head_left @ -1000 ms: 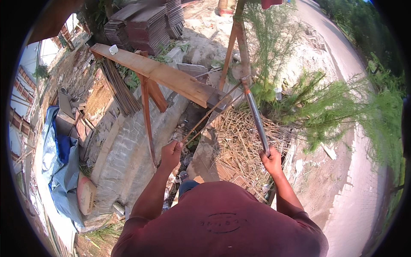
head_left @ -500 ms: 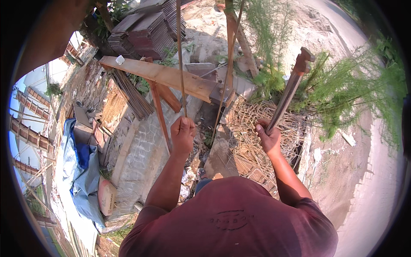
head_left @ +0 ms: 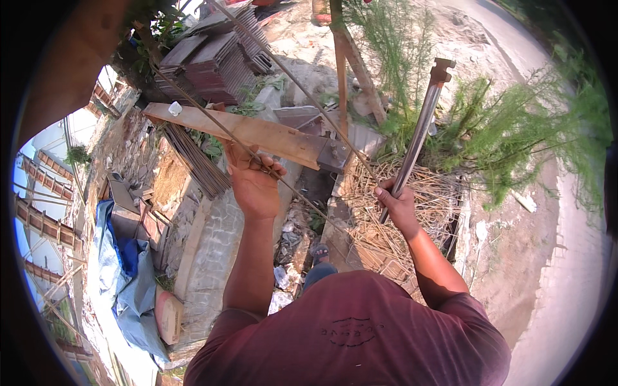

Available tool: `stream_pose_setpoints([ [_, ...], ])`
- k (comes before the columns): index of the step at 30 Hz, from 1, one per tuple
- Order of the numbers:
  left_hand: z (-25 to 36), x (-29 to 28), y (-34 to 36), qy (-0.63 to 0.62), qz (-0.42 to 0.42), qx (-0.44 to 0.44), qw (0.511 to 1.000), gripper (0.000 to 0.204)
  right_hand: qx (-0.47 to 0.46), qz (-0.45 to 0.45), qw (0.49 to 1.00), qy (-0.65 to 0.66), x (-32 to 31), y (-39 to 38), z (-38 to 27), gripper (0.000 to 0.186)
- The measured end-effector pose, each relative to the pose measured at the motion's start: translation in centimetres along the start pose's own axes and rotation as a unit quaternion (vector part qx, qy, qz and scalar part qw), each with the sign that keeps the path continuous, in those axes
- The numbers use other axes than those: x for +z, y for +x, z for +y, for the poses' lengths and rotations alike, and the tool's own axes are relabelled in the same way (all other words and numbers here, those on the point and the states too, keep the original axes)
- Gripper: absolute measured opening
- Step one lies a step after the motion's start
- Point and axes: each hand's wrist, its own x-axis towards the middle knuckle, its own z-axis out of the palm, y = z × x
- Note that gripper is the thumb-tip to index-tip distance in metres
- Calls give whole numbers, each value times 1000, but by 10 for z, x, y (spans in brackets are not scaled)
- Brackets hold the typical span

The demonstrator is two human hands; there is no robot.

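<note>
My left hand (head_left: 254,186) is turned palm up, its fingers curled around a thin steel rod (head_left: 199,109) that slants from upper left to lower right. A second thin rod (head_left: 293,77) runs roughly parallel, its lower end close to my right thumb; whether the two join is out of sight. In my right hand (head_left: 400,209) is a rebar bending bar (head_left: 420,128), a steel pipe with a notched, rusty head pointing up and away. Beyond my left hand lies a wooden beam (head_left: 257,128) with a dark metal plate (head_left: 333,154) at its right end.
A heap of bent steel pieces (head_left: 412,225) lies right of my feet. Bundled rods (head_left: 196,161) rest under the beam. Stacked tiles (head_left: 212,67), a blue tarp (head_left: 135,289), a sack (head_left: 168,315) and feathery green branches (head_left: 508,135) surround the spot.
Both rods have swung from near upright to a leftward slant. My left hand has turned palm up and moved left and away. The bending bar stands a little more upright.
</note>
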Motion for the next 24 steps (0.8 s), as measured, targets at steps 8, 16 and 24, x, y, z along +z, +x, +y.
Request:
stream_pose_setpoints([
  [8, 57, -126, 147, -46, 137, -27, 989, 59, 26, 49, 965, -255, -34, 32, -5, 21],
  [16, 157, -131, 255, 141, -108, 38, 983, 47, 13, 125, 953, -275, 24, 49, -28, 26],
  [24, 208, -65, 220, 169, -315, 304, 883, 62, -70, 183, 956, -219, 41, 105, 8, 24],
])
